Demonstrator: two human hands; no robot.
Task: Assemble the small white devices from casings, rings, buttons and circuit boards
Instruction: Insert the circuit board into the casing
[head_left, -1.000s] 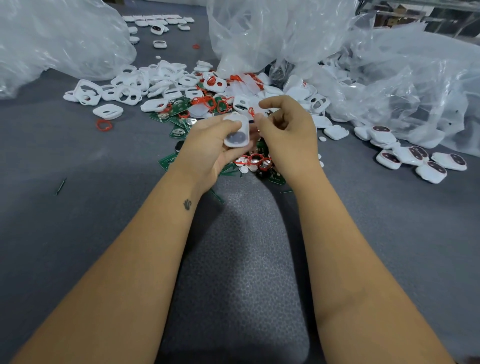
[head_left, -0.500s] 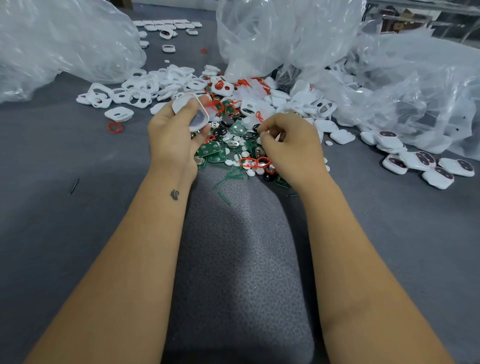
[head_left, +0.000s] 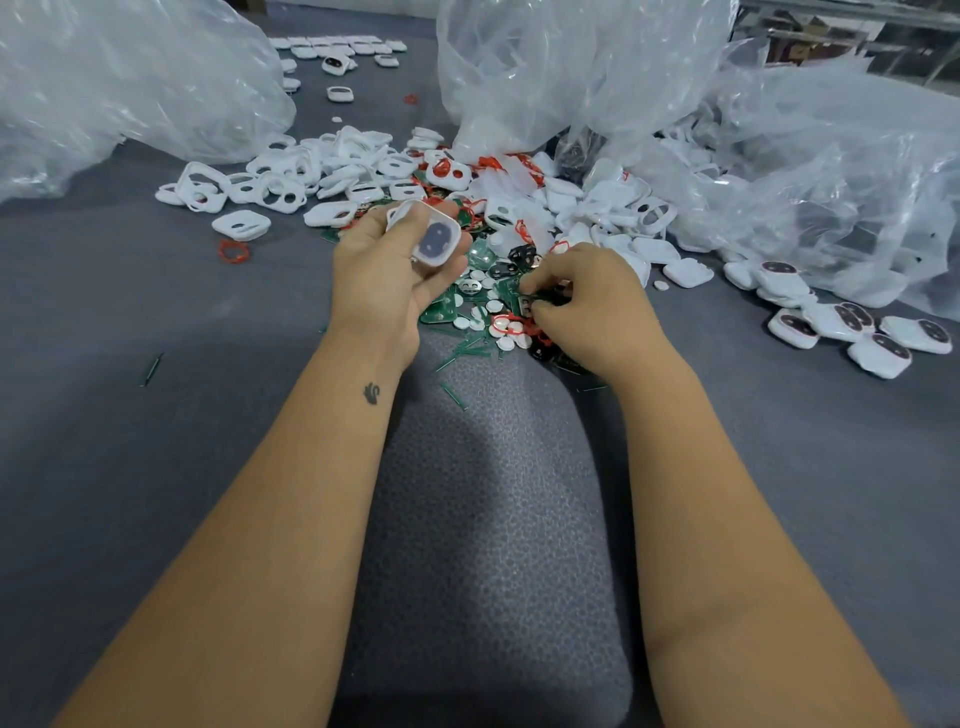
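My left hand (head_left: 387, 280) grips a white casing (head_left: 434, 240) with a dark opening, held above the left side of the parts pile. My right hand (head_left: 592, 306) is down in the pile, its curled fingers pinching a green circuit board (head_left: 522, 300). Around it lie more green boards (head_left: 441, 309), small white round buttons (head_left: 511, 338) and red rings (head_left: 524, 325). Loose white casings (head_left: 291, 176) are heaped behind the pile. Several assembled white devices (head_left: 852, 325) lie in a group at the right.
Big clear plastic bags (head_left: 130, 83) sit at the back left, and more bags (head_left: 779, 156) at the back centre and right. A lone red ring (head_left: 234, 252) and a casing (head_left: 241, 224) lie left of the pile. The grey cloth table (head_left: 130, 441) stretches towards me.
My hands have parted. The left hand carried the casing left and turned its opening up. The right hand dropped into the pile and took hold of a green board.
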